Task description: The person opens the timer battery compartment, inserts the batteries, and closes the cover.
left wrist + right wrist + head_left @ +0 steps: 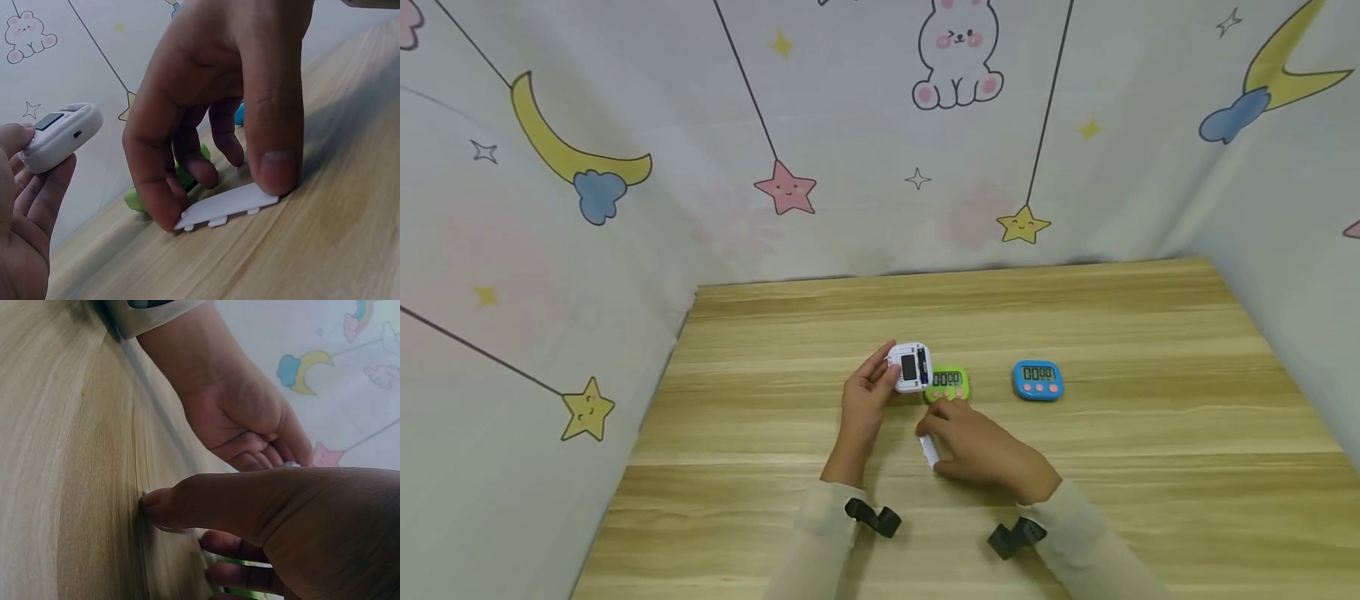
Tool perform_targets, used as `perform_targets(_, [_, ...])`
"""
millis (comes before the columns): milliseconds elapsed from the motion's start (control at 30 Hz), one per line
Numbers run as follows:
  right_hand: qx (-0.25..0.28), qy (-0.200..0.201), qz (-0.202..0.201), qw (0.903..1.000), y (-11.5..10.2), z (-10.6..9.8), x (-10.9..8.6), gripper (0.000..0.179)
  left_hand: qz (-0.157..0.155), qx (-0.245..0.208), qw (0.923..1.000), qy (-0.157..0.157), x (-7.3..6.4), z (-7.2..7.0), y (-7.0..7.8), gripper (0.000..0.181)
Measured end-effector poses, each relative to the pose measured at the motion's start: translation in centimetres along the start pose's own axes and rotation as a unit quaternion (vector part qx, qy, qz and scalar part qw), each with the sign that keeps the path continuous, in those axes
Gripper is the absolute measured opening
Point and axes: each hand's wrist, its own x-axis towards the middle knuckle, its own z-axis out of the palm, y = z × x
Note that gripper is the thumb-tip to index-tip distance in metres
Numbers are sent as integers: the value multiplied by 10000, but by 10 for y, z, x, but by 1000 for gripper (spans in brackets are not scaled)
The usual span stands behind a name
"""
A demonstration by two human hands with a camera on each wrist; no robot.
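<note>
My left hand (867, 402) grips a white digital timer (902, 354) above the table, its back turned up with the battery slot (923, 367) uncovered and a dark battery inside. Between thumb and index finger my right hand (981, 442) pinches a white battery cover (928, 451) by its two ends. In the left wrist view the cover (228, 205) shows small tabs along one long edge, low over the wood. A green timer (947, 379) lies just beyond the right fingers, partly hidden by the white timer and the right hand.
A blue timer (1038, 381) with orange buttons lies to the right of the green one. The wooden table (1150, 350) ends at a white curtain (865, 125) printed with stars, moons and a rabbit. Dark wrist bands (874, 517) sit over both sleeves.
</note>
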Motion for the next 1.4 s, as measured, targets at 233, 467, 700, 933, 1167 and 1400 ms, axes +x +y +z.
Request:
perform_targets(233, [435, -202, 338, 9983, -3, 1, 4, 38, 15, 13, 10000, -96, 0, -1, -1, 43])
perform_targets(467, [845, -157, 346, 9957, 1, -1, 8, 26, -59, 41, 10000, -41, 0, 0, -1, 43])
perform_targets(700, [1637, 696, 4, 9841, 4, -19, 4, 24, 37, 41, 10000, -77, 0, 2, -2, 42])
perform_targets(933, [2468, 1907, 304, 9496, 7, -30, 4, 28, 106, 56, 9997, -205, -2, 5, -1, 41])
perform_targets(1167, [3191, 2607, 743, 9081, 17, -27, 7, 34, 105, 56, 9995, -285, -3, 9, -2, 41])
perform_targets(1400, [3989, 2806, 893, 8685, 21, -26, 8, 35, 102, 178, 9986, -483, -6, 15, -1, 42])
